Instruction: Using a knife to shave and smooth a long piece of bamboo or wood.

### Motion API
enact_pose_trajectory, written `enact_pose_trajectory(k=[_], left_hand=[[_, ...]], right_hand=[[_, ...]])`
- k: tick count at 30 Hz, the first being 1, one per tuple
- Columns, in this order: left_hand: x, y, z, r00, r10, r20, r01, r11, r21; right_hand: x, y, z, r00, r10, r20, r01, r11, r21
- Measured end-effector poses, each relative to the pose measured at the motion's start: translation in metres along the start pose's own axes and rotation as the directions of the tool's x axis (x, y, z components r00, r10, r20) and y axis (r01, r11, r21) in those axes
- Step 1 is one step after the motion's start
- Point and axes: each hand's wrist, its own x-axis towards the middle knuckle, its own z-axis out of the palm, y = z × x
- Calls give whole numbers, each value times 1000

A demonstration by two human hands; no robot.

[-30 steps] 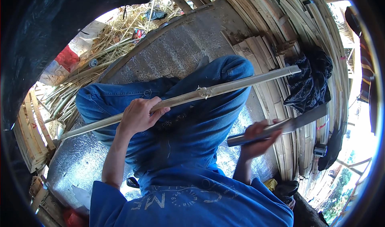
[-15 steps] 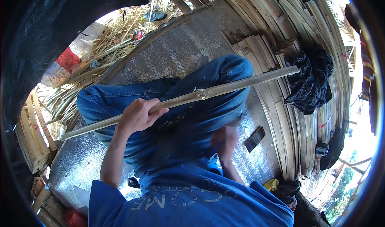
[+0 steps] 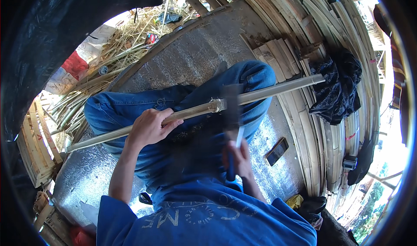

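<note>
A long pale bamboo pole (image 3: pixel 269 91) lies across my lap, over my blue jeans (image 3: pixel 195 102). My left hand (image 3: pixel 150 126) grips the pole near its middle-left. My right hand (image 3: pixel 238 159) holds a large knife (image 3: pixel 232 111) by its handle, the blurred blade upright and meeting the pole at a knot.
I sit on a silvery mat (image 3: pixel 195 50). A dark phone (image 3: pixel 277 151) lies on it to my right. Split bamboo strips (image 3: pixel 278 59) and a curved bamboo wall (image 3: pixel 347 24) stand behind. A black cloth (image 3: pixel 336 87) hangs at right. Loose bamboo stalks (image 3: pixel 95 81) pile at left.
My right hand, earlier holding the knife low at my right side, has swung it in over my lap and onto the pole. The left hand keeps its grip.
</note>
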Motion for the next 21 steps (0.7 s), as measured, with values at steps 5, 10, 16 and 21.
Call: enact_pose_trajectory(k=[5, 10, 16, 21], left_hand=[[-2, 2, -3, 999, -37, -23, 38, 999, 5], [0, 3, 0, 1000, -24, -17, 24, 1000, -5], [-4, 2, -1, 999, -35, -22, 36, 998, 42], [-1, 1, 3, 1000, -21, -2, 21, 991, 133]], right_hand=[[3, -48, -35, 854, -393, -341, 503, 790, 349], [0, 12, -4, 994, -66, -89, 40, 964, -265], [1, -45, -32, 872, -315, -376, 452, 814, 365], [8, 5, 7, 1000, -11, 24, 16, 971, -239]])
